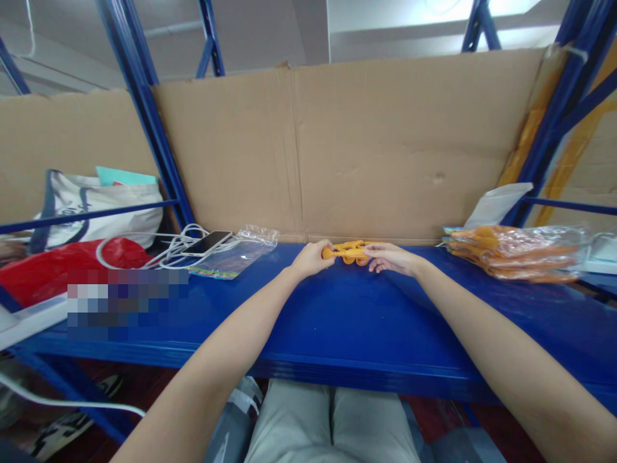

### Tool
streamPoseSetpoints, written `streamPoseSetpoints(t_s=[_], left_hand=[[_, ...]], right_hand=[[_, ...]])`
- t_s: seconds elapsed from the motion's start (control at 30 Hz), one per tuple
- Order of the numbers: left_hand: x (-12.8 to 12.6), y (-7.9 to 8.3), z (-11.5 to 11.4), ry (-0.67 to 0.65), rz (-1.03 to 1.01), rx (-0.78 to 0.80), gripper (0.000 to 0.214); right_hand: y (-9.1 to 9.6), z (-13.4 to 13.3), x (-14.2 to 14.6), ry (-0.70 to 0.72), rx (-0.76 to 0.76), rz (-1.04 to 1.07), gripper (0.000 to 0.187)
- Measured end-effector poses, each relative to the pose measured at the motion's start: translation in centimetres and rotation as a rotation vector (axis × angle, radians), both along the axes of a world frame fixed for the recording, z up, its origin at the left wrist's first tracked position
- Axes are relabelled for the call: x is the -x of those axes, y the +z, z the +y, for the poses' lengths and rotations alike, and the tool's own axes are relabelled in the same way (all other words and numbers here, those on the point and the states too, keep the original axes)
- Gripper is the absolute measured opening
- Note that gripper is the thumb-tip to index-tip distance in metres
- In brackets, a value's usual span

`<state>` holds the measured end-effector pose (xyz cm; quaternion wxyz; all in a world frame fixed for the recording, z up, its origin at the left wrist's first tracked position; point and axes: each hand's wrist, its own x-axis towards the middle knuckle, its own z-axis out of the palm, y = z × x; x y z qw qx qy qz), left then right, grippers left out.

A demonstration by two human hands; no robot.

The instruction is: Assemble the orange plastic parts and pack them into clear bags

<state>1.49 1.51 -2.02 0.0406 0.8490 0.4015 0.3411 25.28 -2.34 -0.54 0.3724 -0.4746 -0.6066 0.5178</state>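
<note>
An orange plastic item (353, 253) with a shaft and rounded loops lies across the space between my two hands, low over the blue shelf (337, 315). My left hand (312, 257) is closed around its left end, the thumb near a rounded knob. At the right end, my right hand (388, 257) pinches it between thumb and forefinger, the other fingers loosely curled. My fingers cover both ends, and its exact kind is too small to make out. It may be more than one piece.
Clear bags of similar orange items (511, 254) lie at the right. Left of my hands are an open clear bag (236, 251), a phone (208, 243), a white cable (168, 254) and a red bag (72, 263). A cardboard panel (361, 148) stands behind the shelf.
</note>
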Motion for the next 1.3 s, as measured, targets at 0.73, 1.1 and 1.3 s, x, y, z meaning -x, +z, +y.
streamPoseSetpoints(t_s=[0.73, 1.1, 1.3], left_hand=[[-1.1, -1.0, -0.3, -0.191, 0.26, -0.171, 0.041], [-3.5, -1.7, -2.0, -0.321, 0.428, 0.074, 0.052], [-3.7, -1.7, -1.8, -0.283, 0.437, 0.129, 0.051]], right_hand=[[-1.8, 1.1, 0.0, -0.572, -1.033, -0.944, 0.032], [-2.2, 0.7, 1.3, -0.468, -0.954, -1.334, 0.027], [-2.2, 0.6, 1.8, -0.414, -0.965, -1.378, 0.033]])
